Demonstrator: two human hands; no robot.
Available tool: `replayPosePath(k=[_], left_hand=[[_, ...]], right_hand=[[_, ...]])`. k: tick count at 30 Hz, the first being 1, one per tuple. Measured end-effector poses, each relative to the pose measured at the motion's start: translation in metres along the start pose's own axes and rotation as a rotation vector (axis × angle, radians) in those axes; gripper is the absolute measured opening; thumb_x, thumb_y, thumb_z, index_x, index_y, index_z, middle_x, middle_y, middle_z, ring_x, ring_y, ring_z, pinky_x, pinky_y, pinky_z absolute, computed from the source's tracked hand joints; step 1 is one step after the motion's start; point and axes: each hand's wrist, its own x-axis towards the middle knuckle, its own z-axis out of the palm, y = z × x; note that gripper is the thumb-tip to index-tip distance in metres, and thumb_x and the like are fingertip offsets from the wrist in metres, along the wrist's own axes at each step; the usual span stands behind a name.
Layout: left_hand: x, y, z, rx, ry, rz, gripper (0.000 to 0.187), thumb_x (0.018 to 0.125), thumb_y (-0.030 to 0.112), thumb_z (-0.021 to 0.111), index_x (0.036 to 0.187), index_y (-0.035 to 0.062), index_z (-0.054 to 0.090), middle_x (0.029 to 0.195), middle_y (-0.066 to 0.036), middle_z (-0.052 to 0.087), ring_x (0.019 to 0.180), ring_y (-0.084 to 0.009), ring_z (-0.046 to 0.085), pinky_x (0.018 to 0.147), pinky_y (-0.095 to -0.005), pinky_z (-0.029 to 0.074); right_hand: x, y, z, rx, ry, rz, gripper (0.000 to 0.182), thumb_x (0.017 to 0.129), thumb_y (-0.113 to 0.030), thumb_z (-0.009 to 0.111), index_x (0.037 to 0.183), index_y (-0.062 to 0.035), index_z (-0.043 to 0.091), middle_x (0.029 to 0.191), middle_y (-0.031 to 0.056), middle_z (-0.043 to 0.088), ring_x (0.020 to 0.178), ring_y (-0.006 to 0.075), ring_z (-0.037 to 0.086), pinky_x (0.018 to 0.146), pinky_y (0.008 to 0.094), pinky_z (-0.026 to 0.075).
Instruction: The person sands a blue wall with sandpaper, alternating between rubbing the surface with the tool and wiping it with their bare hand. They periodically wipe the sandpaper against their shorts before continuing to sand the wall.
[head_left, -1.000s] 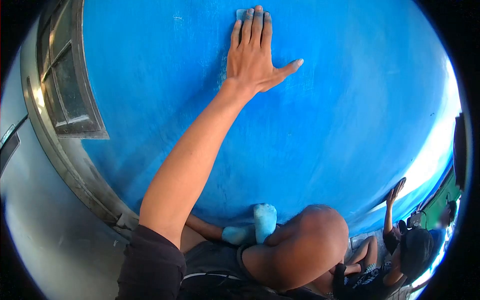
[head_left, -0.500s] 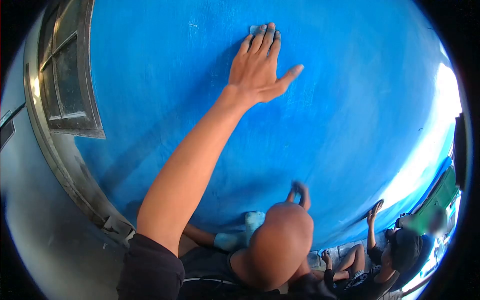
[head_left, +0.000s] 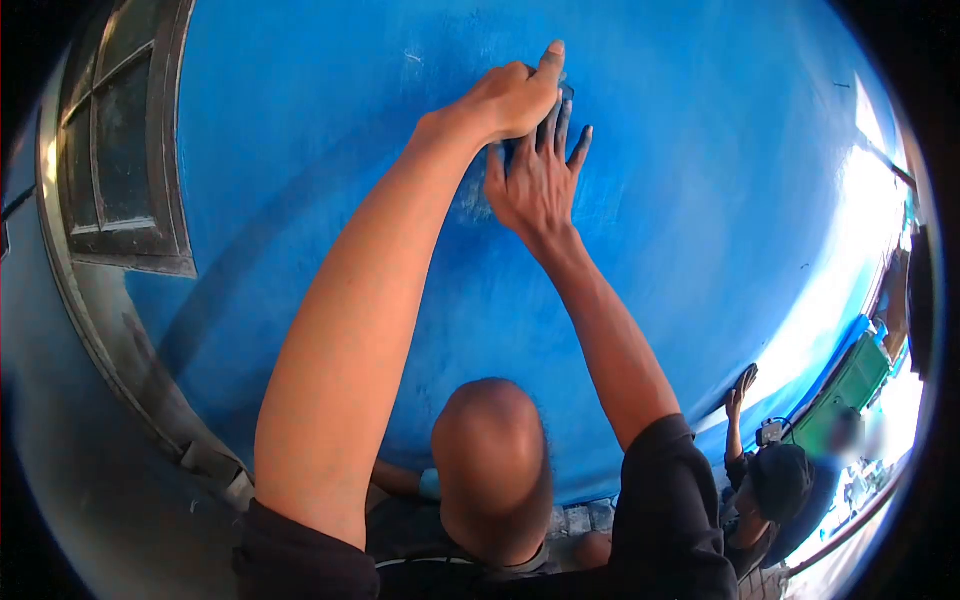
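In the head view, upper centre, a small, mostly hidden sheet [head_left: 569, 92] shows at the fingertips of the flat, spread right hand [head_left: 541, 190] on the blue wall [head_left: 700, 200]. The curled left hand [head_left: 508, 102] overlaps them; its grip and the sheet's long axis can't be told.

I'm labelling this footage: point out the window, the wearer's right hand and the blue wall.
Window [head_left: 125, 150]: head view, on a dark pane.
Right hand [head_left: 540, 188]: head view, back of the hand.
Blue wall [head_left: 700, 230]: head view, bare painted surface.
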Motion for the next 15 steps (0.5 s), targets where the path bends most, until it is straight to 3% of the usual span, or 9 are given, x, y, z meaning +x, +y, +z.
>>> replayPosePath(k=[2,5,7,9,13,14,15], left_hand=[[0.002,-0.001,-0.008,-0.07,0.018,0.014,0.083,0.104,0.065,0.02,0.146,-0.0009,0.048,0.152,-0.022,0.045,0.147,-0.0349,0.036,0.121,-0.0437,0.028],[-0.02,-0.009,-0.017,-0.236,0.094,0.121,0.072,0.107,0.055,0.028,0.146,-0.0009,0.048,0.15,-0.021,0.049,0.146,-0.0321,0.039,0.12,-0.0411,0.029],[-0.042,-0.038,-0.014,-0.294,0.448,0.4,0.058,0.109,0.041,0.038,0.148,-0.0019,0.046,0.148,-0.02,0.052,0.14,-0.0307,0.046,0.117,-0.0377,0.032],[-0.102,-0.059,-0.005,-0.427,0.498,0.409,0.046,0.107,0.031,0.046,0.127,-0.0054,0.064,0.14,-0.025,0.057,0.13,-0.0371,0.054,0.11,-0.0404,0.041],[-0.251,-0.146,0.033,-0.18,0.525,0.282,0.031,0.104,0.015,0.048,0.12,-0.002,0.069,0.145,-0.022,0.053,0.133,-0.0338,0.051,0.11,-0.0437,0.04],[-0.291,-0.177,0.06,-0.366,0.528,0.111,0.031,0.104,0.015,0.049,0.121,-0.0019,0.069,0.143,-0.022,0.055,0.132,-0.0338,0.051,0.111,-0.0439,0.04],[-0.329,-0.202,0.088,-0.343,0.532,-0.1,0.031,0.104,0.016,0.05,0.122,-0.0024,0.067,0.139,-0.022,0.058,0.129,-0.0341,0.053,0.109,-0.0428,0.041]], right_hand=[[0.015,-0.002,0.007,0.016,0.062,0.014,0.081,0.095,-0.04,0.047,0.154,0.0095,0.024,0.16,0.032,0.023,0.152,0.0451,0.017,0.121,0.063,0.009],[0.026,-0.001,0.016,0.033,0.114,-0.046,0.08,0.097,-0.041,0.044,0.155,0.0091,0.023,0.161,0.0315,0.022,0.153,0.0447,0.015,0.122,0.0617,0.008],[0.029,-0.003,0.019,0.03,0.122,-0.031,0.079,0.097,-0.041,0.044,0.155,0.0088,0.023,0.161,0.0311,0.022,0.152,0.0447,0.016,0.122,0.0608,0.008],[0.028,-0.002,0.019,0.031,0.125,-0.012,0.077,0.099,-0.04,0.043,0.155,0.0087,0.024,0.162,0.0304,0.022,0.152,0.0449,0.017,0.123,0.0586,0.008],[0.036,0.001,0.016,-0.027,0.14,-0.03,0.074,0.1,-0.04,0.044,0.155,0.0071,0.026,0.161,0.0314,0.023,0.151,0.0454,0.018,0.123,0.0577,0.008],[0.044,0.003,0.016,-0.034,0.14,-0.027,0.074,0.1,-0.04,0.044,0.155,0.0071,0.026,0.161,0.0314,0.023,0.151,0.0454,0.018,0.123,0.0577,0.008],[0.055,0.005,0.017,0.02,0.204,0.083,0.073,0.101,-0.039,0.044,0.155,0.0067,0.027,0.161,0.0312,0.024,0.151,0.0457,0.019,0.123,0.0569,0.008]])
